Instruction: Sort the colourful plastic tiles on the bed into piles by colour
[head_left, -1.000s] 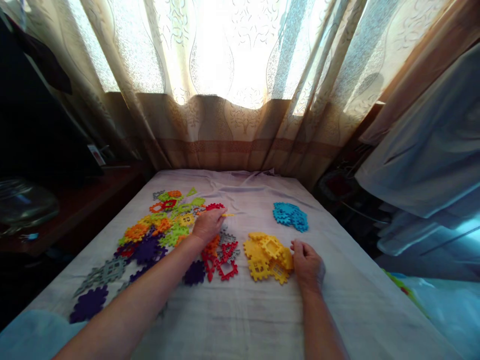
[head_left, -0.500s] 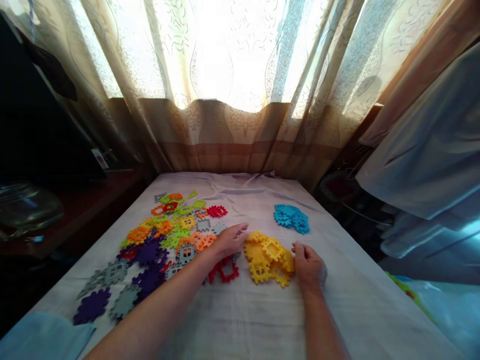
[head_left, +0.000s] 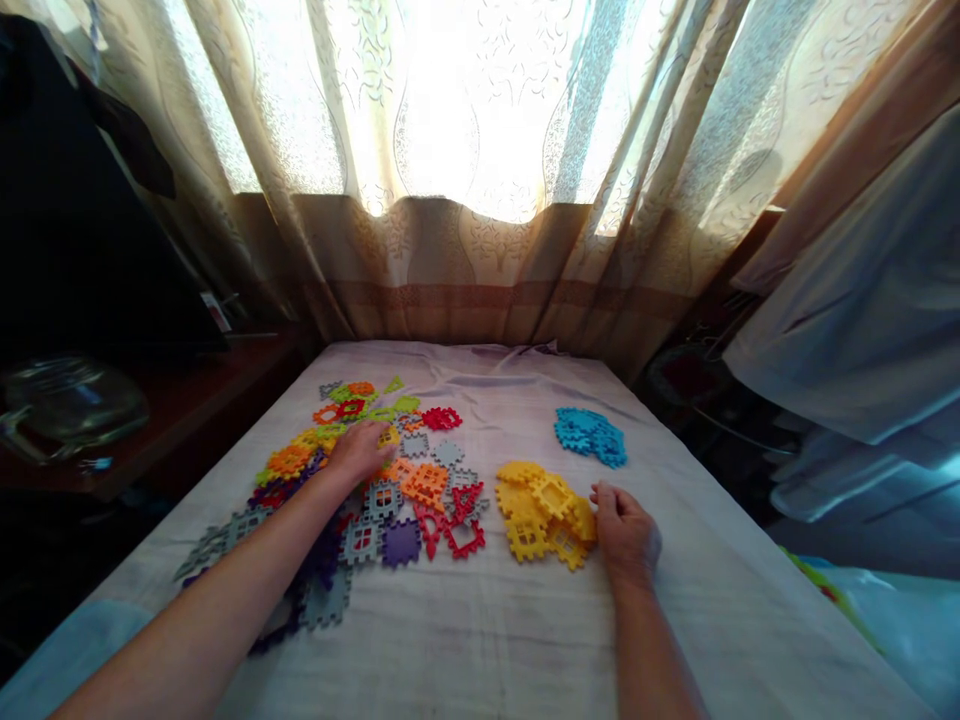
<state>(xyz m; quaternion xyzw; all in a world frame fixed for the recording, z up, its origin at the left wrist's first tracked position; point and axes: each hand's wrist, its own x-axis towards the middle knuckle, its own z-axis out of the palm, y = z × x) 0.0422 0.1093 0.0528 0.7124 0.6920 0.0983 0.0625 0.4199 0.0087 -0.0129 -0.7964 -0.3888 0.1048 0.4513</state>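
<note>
My left hand (head_left: 361, 452) reaches over the mixed heap of toothed plastic building tiles, its fingers closed at a yellow window tile (head_left: 388, 436). That tile is partly covered by the fingers. On the right, my right hand (head_left: 626, 535) rests on the sheet with curled fingers; nothing shows in them. Its fingertips are at the right edge of a pile of yellow tiles (head_left: 527, 538). Around my left hand lie orange tiles (head_left: 426, 483), grey tiles (head_left: 361, 540), red tiles (head_left: 466, 540) and a purple tile (head_left: 401, 542). My left forearm hides part of the heap.
A pile of blue tiles (head_left: 590, 436) lies beyond my right hand. A red tile (head_left: 441, 418) sits at the heap's far side. The pale sheet (head_left: 525, 640) covers the surface. A glass vessel (head_left: 75, 400) stands at left; clothes (head_left: 847, 330) hang at right.
My left hand has moved left, from beside the yellow pile to the yellow window tile in the mixed heap. My right hand stays by the yellow pile. The view has shifted slightly.
</note>
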